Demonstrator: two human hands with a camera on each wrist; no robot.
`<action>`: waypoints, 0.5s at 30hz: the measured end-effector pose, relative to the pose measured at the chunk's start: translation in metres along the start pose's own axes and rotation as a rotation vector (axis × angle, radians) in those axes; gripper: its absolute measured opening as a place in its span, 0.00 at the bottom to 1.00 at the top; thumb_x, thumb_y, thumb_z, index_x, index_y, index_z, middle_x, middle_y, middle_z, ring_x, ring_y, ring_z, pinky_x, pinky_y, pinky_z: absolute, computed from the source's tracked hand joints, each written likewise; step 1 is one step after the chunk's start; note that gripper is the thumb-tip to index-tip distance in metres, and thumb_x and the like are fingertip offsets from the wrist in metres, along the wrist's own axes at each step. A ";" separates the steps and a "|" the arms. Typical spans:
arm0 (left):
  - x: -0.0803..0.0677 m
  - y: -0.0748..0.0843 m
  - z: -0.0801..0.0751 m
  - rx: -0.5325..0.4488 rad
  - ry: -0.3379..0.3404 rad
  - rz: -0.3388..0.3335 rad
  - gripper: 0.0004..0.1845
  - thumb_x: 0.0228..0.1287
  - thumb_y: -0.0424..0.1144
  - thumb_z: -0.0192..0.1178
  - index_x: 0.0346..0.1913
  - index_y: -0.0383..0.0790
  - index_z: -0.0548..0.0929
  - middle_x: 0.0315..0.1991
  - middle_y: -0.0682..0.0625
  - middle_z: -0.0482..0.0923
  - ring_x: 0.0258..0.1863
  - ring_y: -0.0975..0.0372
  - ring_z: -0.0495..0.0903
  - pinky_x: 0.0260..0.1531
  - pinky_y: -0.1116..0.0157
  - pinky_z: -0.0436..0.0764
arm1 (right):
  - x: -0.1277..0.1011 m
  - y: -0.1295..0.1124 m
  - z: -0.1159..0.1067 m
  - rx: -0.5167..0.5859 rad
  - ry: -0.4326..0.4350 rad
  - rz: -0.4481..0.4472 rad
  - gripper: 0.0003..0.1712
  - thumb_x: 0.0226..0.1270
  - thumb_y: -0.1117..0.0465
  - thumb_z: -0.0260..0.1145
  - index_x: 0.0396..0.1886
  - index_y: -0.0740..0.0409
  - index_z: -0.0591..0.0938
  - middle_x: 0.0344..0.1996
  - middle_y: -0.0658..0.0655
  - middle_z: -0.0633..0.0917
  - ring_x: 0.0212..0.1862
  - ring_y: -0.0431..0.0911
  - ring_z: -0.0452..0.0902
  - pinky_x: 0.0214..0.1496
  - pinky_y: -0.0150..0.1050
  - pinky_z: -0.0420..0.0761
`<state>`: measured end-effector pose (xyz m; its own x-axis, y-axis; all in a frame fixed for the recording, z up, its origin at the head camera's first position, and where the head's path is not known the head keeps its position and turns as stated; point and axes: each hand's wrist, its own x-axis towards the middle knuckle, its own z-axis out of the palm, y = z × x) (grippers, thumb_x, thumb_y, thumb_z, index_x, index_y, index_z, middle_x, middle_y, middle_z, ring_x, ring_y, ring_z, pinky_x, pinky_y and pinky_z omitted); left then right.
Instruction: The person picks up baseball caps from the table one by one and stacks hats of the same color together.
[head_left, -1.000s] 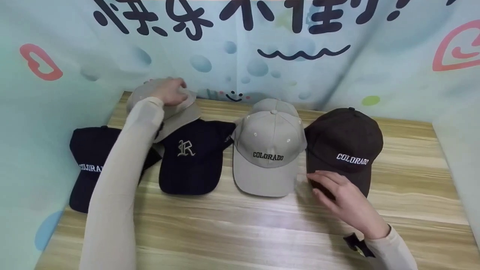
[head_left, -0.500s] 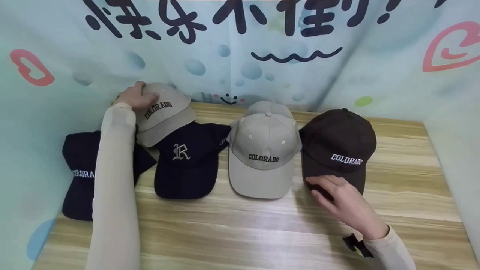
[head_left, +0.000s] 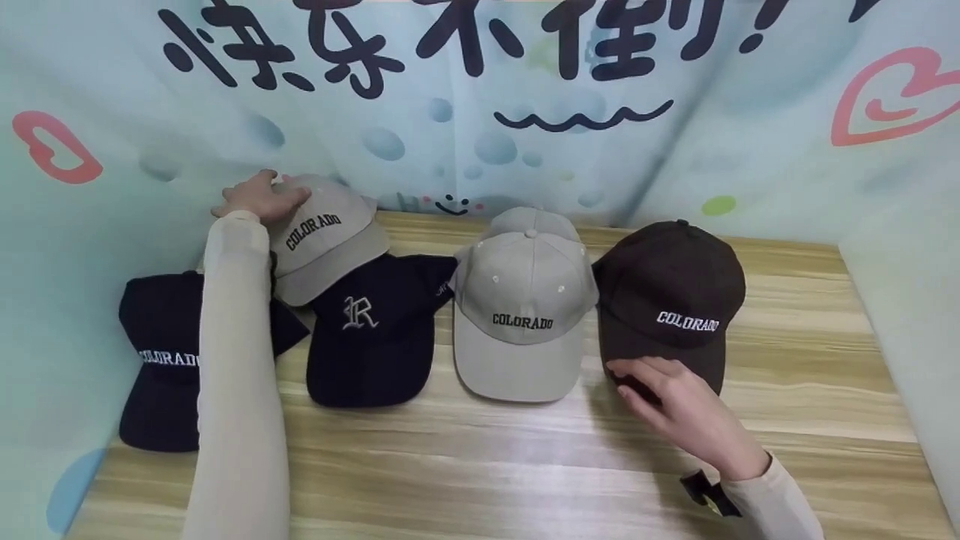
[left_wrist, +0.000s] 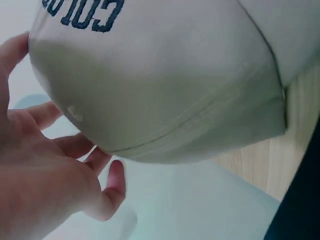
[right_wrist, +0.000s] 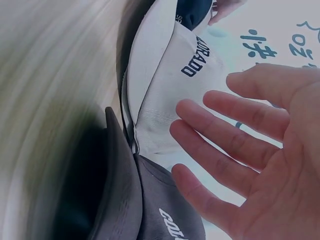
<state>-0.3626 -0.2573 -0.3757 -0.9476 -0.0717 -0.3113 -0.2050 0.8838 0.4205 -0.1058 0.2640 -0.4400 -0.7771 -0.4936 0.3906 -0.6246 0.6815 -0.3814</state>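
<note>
Left arm stretched far forward across the counter (head_left: 525, 465), sleeve lying over the navy Colorado cap (head_left: 161, 360) at the left edge. Left hand (head_left: 255, 196) rests at the back of the tilted beige cap (head_left: 322, 236), which sits at the rear left corner against the printed backdrop (head_left: 480, 112), its brim overlapping the navy cap with the letter R (head_left: 371, 330). In the left wrist view the fingers (left_wrist: 75, 145) are spread and only gently bent, cupping the crown from behind, fingertips against the fabric rather than pinching it. Right arm comes in low from the front right, forearm angled toward the centre, a black strap (head_left: 709, 491) at the wrist. Right hand (head_left: 686, 412) lies palm down with fingers extended and slightly apart, tips touching the brim of the dark brown cap (head_left: 667, 300); nothing is gripped. A second beige cap (head_left: 521, 307) sits between the R cap and the brown one, stacked on another beige crown behind it. All caps face brim toward the person.
</note>
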 end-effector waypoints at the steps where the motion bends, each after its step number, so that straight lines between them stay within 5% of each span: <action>1: 0.000 -0.001 -0.001 -0.001 -0.008 0.004 0.48 0.64 0.65 0.42 0.76 0.35 0.47 0.71 0.25 0.47 0.67 0.29 0.43 0.58 0.30 0.42 | 0.000 0.000 0.000 -0.001 0.000 0.001 0.15 0.58 0.68 0.70 0.47 0.60 0.84 0.41 0.51 0.85 0.45 0.43 0.80 0.44 0.40 0.79; 8: -0.006 0.003 -0.021 -0.055 -0.020 0.031 0.54 0.59 0.68 0.52 0.72 0.27 0.52 0.67 0.27 0.56 0.65 0.36 0.56 0.62 0.40 0.55 | -0.002 0.001 0.003 -0.005 0.001 0.014 0.15 0.58 0.69 0.70 0.46 0.60 0.84 0.40 0.52 0.86 0.43 0.43 0.81 0.43 0.43 0.79; 15: -0.019 0.013 -0.053 -0.107 -0.071 0.059 0.54 0.53 0.70 0.59 0.64 0.29 0.51 0.57 0.32 0.60 0.54 0.44 0.65 0.55 0.47 0.68 | -0.003 0.000 0.008 -0.013 -0.003 0.021 0.16 0.56 0.69 0.71 0.46 0.60 0.84 0.39 0.51 0.86 0.44 0.44 0.80 0.46 0.48 0.76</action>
<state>-0.3600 -0.2692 -0.3195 -0.9398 0.0158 -0.3413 -0.1774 0.8312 0.5269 -0.1045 0.2611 -0.4484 -0.7904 -0.4804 0.3801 -0.6068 0.6990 -0.3784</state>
